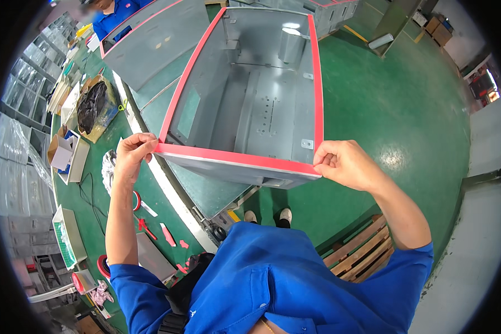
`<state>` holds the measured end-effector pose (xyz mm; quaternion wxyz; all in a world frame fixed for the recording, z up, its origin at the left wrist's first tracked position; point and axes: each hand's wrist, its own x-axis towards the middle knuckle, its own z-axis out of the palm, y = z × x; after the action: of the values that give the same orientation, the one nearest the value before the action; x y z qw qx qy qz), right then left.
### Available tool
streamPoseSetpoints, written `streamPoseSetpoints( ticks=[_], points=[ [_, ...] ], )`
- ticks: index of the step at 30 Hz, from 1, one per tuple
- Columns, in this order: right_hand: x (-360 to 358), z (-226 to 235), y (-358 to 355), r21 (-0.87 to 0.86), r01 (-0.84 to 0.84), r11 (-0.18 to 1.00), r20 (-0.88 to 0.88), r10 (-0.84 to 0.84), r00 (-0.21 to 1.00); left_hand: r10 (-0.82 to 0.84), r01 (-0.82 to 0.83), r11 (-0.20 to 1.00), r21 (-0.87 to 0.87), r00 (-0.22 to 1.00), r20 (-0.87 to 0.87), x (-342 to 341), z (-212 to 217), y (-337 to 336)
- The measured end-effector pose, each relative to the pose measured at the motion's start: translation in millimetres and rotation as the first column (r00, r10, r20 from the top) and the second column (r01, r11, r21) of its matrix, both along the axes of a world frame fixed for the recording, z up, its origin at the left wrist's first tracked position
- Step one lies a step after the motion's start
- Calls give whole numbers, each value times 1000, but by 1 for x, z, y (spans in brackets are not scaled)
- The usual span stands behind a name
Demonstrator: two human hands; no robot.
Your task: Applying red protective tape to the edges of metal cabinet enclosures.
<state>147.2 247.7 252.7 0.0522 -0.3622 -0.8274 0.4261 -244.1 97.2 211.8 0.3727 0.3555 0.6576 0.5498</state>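
In front of me a grey metal cabinet point(261, 106) lies with its open side up, its inside showing brackets and small holes. Red tape runs along its left, right and near rims. At the near-left corner my left hand point(132, 155) pinches one end of the near strip of red tape point(236, 157). My right hand point(345, 162) has its fingers curled on the other end, at the near-right corner. Between the two hands the strip stretches straight along the rim. The fingertips of the right hand are partly hidden.
Left of the cabinet, a green work surface point(108, 195) holds tape rolls point(136, 200), a red-handled tool point(145, 227) and a box with a black bag point(93, 106). Another grey cabinet point(156, 53) and a person in blue point(114, 19) are beyond. A wooden pallet point(364, 250) lies at right.
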Motion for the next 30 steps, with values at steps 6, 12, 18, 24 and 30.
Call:
streamPoseSetpoints(
  ticks=[6, 12, 18, 24, 30],
  points=[
    [0, -1, 1, -19, 7, 1000, -22, -8, 1000, -3, 3, 1000, 2, 1000, 13, 0, 0, 0],
    [0, -1, 2, -35, 3, 999, -38, -4, 999, -25, 25, 1000, 11, 999, 21, 0, -1, 0],
    [0, 1, 4, -76, -11, 997, -36, 8, 999, -15, 14, 1000, 17, 1000, 28, 0, -3, -1],
    [1, -1, 5, -63, -15, 998, -62, 11, 998, 5, -6, 1000, 26, 1000, 28, 4, -3, 0],
    [2, 0, 7, -62, -35, 997, -79, 30, 996, -7, 6, 1000, 16, 999, 46, 0, -4, -2]
  ],
)
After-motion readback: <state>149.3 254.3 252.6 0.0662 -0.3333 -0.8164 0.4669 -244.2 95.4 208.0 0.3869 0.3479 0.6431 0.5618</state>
